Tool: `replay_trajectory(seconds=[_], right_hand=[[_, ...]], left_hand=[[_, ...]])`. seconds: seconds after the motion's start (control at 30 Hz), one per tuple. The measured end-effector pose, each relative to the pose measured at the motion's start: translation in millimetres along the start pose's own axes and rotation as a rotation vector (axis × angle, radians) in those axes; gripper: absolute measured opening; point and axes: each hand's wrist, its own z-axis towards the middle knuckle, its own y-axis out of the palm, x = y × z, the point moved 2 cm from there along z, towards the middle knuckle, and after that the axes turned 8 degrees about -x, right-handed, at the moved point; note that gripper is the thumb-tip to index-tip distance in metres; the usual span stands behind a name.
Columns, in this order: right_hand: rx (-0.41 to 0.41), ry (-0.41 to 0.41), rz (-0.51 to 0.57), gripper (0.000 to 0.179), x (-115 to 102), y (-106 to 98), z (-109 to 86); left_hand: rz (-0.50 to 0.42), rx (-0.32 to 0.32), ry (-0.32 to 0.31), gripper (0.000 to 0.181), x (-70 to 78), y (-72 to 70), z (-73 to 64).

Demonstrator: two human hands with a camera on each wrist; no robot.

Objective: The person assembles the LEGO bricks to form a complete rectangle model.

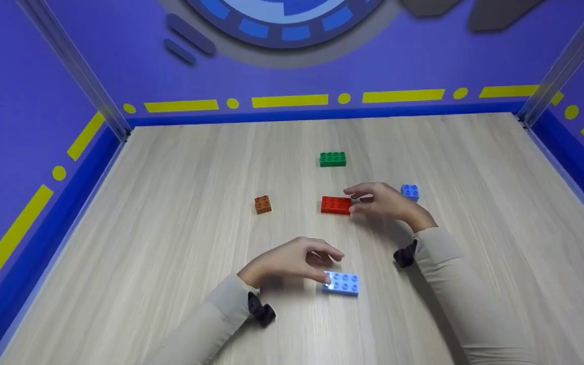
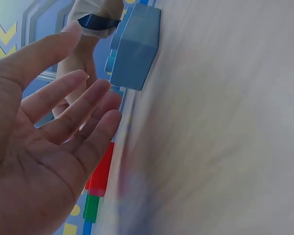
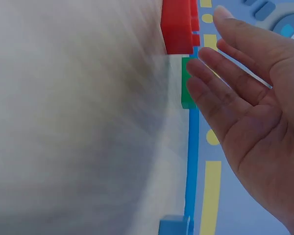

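Bricks lie close to a person's two bare hands: a red brick [image 1: 335, 205], studs up on a wood-grain tabletop [image 1: 195, 203], and a light-blue brick [image 1: 343, 284], nearer the wearer than the red one. The right hand [image 1: 388, 201] is poised at the red brick's right end, thumb and fingers apart and nothing clamped between them; whether a fingertip touches the brick is hard to tell. The left hand [image 1: 292, 257], on the wearer's side of the red brick, has its thumb by the light-blue brick's left end, fingers parted, holding nothing. Beyond the red brick sits a green brick [image 1: 333, 160]; left of it, a brown brick [image 1: 262, 205]; right of it, past the right hand, a small blue brick [image 1: 410, 191]. Farther behind the red brick rises a purple-blue wall [image 1: 292, 81] with yellow dashes.
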Motion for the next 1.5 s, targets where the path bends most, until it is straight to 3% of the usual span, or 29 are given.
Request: replay_trajectory(seconds=[0.23, 0.53, 1.1, 1.5], right_hand=[[-0.009, 0.005, -0.03, 0.046, 0.1, 10.4, 8.5], [0.003, 0.008, -0.088, 0.045, -1.0, 10.7, 15.4], [-0.012, 0.06, -0.105, 0.041, -2.7, 9.8, 12.3], [-0.027, 0.037, -0.115, 0.039, -1.2, 6.7, 4.0]], left_hand=[[0.002, -0.062, -0.016, 0.05, -1.8, 5.8, 4.9], [0.119, -0.102, -0.019, 0.046, 1.3, 6.4, 10.9], [0.171, -0.102, -0.045, 0.038, 4.4, -1.1, 7.3], [0.228, -0.057, -0.047, 0.036, 2.6, -9.6, 4.9]])
